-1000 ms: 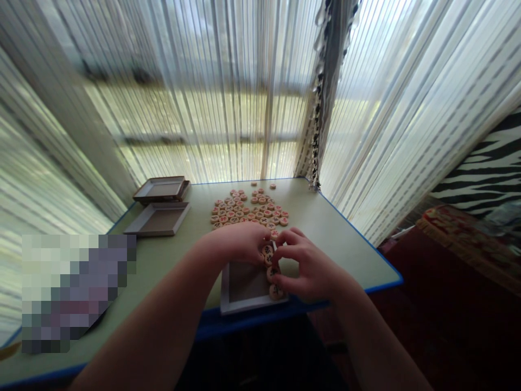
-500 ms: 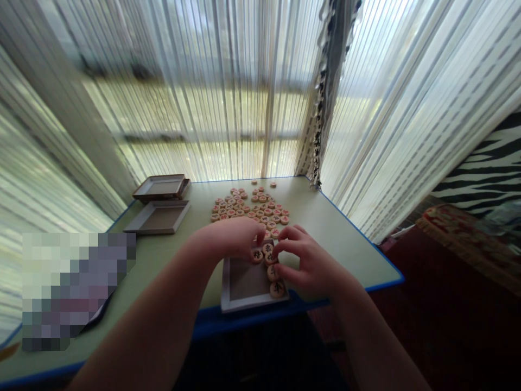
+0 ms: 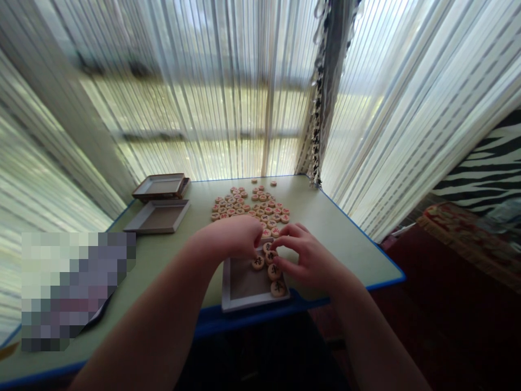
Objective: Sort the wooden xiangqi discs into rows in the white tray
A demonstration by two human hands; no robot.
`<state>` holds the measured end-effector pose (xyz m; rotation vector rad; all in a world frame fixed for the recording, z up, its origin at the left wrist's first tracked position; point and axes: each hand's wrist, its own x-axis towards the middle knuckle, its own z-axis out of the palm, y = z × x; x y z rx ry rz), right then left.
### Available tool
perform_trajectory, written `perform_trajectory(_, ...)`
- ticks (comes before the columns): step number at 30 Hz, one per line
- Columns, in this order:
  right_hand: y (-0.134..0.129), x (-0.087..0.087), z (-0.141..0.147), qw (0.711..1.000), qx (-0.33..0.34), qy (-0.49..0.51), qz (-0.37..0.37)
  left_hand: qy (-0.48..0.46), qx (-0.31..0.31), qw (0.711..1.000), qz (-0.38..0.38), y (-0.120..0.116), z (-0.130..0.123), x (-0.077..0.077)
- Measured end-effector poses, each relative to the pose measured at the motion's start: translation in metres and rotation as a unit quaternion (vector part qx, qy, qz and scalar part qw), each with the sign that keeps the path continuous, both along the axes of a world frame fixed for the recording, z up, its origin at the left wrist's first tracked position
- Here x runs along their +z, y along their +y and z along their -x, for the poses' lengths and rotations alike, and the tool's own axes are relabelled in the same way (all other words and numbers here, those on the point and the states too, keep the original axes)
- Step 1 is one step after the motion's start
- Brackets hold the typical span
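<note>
A shallow pale tray (image 3: 228,285) lies at the table's near edge, holding several round wooden xiangqi pieces with black characters. Most of these stand in a column along its right wall, the nearest piece (image 3: 278,288) by the front corner. One piece (image 3: 258,262) lies left of the column, just below my left hand (image 3: 236,236). That hand is curled with fingers pointing down over the tray's far end; its fingertips are mostly hidden. From the right side, my right hand (image 3: 303,252) reaches in, thumb and forefinger on either side of an upper piece (image 3: 271,256) in the column.
Many more loose pieces (image 3: 230,206) with red or black characters spread beyond the tray. Another shallow tray (image 3: 179,221) and stacked trays (image 3: 158,186) stand back left. A blurred-out item (image 3: 81,293) lies at the left. Sheer curtains (image 3: 228,108) hang behind the table.
The piece under my left hand now lies slightly nearer me, apart from the fingers. My left fingers have curled in more. My right hand has barely shifted.
</note>
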<state>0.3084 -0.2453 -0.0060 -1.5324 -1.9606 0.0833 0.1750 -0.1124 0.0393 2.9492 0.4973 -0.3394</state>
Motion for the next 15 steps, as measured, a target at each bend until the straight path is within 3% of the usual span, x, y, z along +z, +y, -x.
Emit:
perform_trajectory(10,0.005,-0.002,-0.001,1.000,-0.012,0.014,-0.016,0.054,0.008,0.998,0.028,-0.009,-0.001,0.001)
perform_trajectory(15,0.013,-0.010,-0.003,0.998,-0.037,0.030,-0.038,0.032,0.004,0.998,0.045,0.001,0.003,0.004)
